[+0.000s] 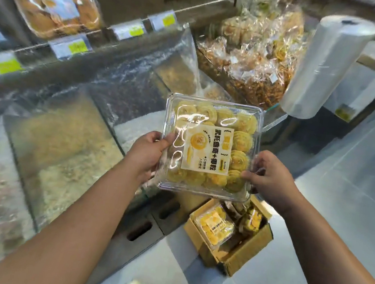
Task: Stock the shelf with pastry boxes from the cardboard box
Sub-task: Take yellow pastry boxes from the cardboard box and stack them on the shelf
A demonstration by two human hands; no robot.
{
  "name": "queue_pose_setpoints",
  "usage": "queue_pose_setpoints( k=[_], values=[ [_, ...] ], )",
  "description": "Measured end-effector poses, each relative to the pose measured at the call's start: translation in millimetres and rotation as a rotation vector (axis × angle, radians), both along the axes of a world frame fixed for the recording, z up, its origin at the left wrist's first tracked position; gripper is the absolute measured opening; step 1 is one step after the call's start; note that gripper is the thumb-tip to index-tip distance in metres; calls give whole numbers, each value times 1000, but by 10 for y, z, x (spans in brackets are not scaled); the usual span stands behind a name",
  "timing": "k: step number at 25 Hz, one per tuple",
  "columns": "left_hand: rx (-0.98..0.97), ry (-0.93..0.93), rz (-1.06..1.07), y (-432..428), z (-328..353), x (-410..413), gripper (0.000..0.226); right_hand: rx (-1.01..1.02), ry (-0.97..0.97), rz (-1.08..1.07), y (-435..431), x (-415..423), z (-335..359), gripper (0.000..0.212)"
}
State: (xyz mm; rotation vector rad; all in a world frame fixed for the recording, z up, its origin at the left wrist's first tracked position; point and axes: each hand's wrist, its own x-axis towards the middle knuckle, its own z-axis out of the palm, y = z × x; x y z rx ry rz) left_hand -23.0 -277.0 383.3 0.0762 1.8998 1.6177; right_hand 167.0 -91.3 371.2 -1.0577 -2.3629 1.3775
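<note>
A clear plastic pastry box (209, 146) full of yellow cookies, with a cream label on its lid, is held in the air in front of me. My left hand (148, 151) grips its left edge and my right hand (269, 174) grips its right edge. Below it on the floor stands the open cardboard box (246, 249) with another pastry box (215, 224) lying inside. The shelf (130, 16) with yellow price tags runs across the upper left.
Glass-fronted bins (59, 150) of loose snacks fill the left. A packed pastry pack (55, 3) lies on the upper shelf. Bagged cookies (250, 55) are piled at the back. A roll of plastic bags (328, 66) stands at the right. Grey floor (351, 195) lies right.
</note>
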Motion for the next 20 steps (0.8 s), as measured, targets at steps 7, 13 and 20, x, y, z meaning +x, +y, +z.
queue_pose_setpoints(
  k=[7, 13, 20],
  values=[
    [78, 134, 193, -1189, 407, -751, 19, 83, 52, 160, -865, -940, 578, 25],
    [34, 346, 336, -2498, 799, -1436, 28, 129, 113, 273, -1997, -1972, 928, 27],
    [-9, 438, 477, -3530, 1220, -2044, 39, 228, 162, 402, -2892, -2891, 1356, 23]
  ],
)
